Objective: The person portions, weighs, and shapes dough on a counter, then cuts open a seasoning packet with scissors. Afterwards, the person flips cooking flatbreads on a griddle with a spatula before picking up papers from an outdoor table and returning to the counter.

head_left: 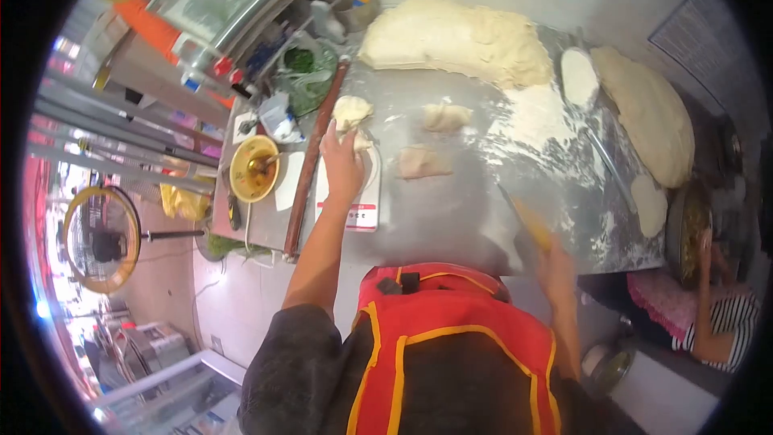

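My left hand (343, 163) reaches over a white kitchen scale (366, 193), its fingers spread and touching a lump of dough (353, 111) on the scale's far end. A wooden rolling pin (316, 157) lies just left of the scale. My right hand (555, 264), blurred by motion, is closed around a dough scraper (531, 224) with a yellowish part and a thin edge, held over the table's near side. Between the hands lie two cut dough pieces, one farther away (448, 118) and one nearer (425, 163), on the floured metal table (451, 221).
A big dough slab (455, 42) lies along the back, beside loose flour (531, 125). More dough (648, 117) sits at the right, near a long-handled scoop of flour (580, 79). At the left stands a yellow bowl (244, 184). Another person's arm (704, 306) is at far right.
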### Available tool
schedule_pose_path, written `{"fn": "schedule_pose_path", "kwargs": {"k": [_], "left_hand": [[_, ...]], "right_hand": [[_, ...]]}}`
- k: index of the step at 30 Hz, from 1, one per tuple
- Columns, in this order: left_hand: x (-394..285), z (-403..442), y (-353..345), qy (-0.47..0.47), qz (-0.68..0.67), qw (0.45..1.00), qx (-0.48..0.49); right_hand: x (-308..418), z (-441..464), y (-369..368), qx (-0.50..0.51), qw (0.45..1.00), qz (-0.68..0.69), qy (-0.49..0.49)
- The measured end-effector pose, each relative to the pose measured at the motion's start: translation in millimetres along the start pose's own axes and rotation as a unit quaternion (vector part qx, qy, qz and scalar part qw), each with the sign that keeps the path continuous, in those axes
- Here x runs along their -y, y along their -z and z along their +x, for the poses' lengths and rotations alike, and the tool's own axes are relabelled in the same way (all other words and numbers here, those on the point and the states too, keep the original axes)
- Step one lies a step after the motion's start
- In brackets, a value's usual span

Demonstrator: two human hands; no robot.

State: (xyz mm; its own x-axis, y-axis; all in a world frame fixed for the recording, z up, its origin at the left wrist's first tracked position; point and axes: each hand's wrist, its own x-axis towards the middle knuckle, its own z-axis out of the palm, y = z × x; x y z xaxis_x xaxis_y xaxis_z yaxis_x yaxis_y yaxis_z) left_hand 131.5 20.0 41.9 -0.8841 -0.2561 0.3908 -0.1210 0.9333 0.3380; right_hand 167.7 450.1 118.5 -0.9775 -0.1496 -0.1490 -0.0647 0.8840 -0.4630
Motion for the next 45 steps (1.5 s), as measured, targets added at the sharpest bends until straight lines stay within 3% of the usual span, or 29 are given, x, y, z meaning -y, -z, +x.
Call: {"fn": "schedule_pose_path", "kwargs": {"k": [3, 7, 10, 12, 14, 17, 20, 23, 29, 32, 38, 41, 45], "left_hand": [[14.3, -32.5, -13.0, 0.01, 0.016, 0.999, 0.029], [-4.2, -30.2, 5.5, 0.064, 0.054, 0.996, -0.022], [-21.2, -35.0, -7.5, -0.005, -0.118, 0.992, -0.038], [-50.1, -46.4, -13.0, -0.001, -0.199, 0.979, 0.051], [-76.5, -51.9, -13.9, -0.032, -0.256, 0.963, 0.08], [-94.9, -57.5, -20.6, -0.025, -0.27, 0.941, 0.203], [-101.1, -66.4, -28.2, -0.016, -0.291, 0.942, 0.167], [-101.1, -61.4, -22.1, 0.002, -0.276, 0.94, 0.203], [-90.3, -52.0, -32.4, 0.021, -0.301, 0.944, 0.136], [-79.2, -28.7, -25.5, 0.029, -0.293, 0.944, 0.146], [-30.8, 38.1, -51.4, 0.169, -0.259, 0.949, 0.055], [-11.0, 93.1, -53.5, 0.255, -0.317, 0.913, 0.004], [23.0, 154.7, -94.2, 0.3, -0.277, 0.912, -0.031]], "right_hand": [[15.9, 11.6, -1.6, 0.008, 0.999, -0.018, 0.049], [27.2, 28.1, -6.8, 0.011, 0.996, -0.003, 0.093], [34.9, 49.5, -11.9, -0.01, 0.989, 0.01, 0.145], [40.2, 68.0, -14.2, -0.017, 0.985, 0.024, 0.172], [55.4, 86.6, -8.9, -0.002, 0.987, 0.041, 0.158], [70.1, 115.6, -8.1, 0.019, 0.988, 0.049, 0.145], [90.9, 145.0, -3.5, 0.027, 0.983, 0.061, 0.172], [113.6, 177.1, -5.8, 0.009, 0.971, 0.061, 0.233], [171.4, 253.5, -21.0, -0.019, 0.92, 0.072, 0.385], [205.0, 283.1, -31.5, 0.007, 0.925, 0.073, 0.373], [247.9, 341.2, -69.9, 0.025, 0.93, 0.024, 0.367], [274.7, 350.9, -85.5, 0.056, 0.941, -0.011, 0.334], [295.4, 373.7, -105.9, 0.048, 0.929, 0.009, 0.366]]}}
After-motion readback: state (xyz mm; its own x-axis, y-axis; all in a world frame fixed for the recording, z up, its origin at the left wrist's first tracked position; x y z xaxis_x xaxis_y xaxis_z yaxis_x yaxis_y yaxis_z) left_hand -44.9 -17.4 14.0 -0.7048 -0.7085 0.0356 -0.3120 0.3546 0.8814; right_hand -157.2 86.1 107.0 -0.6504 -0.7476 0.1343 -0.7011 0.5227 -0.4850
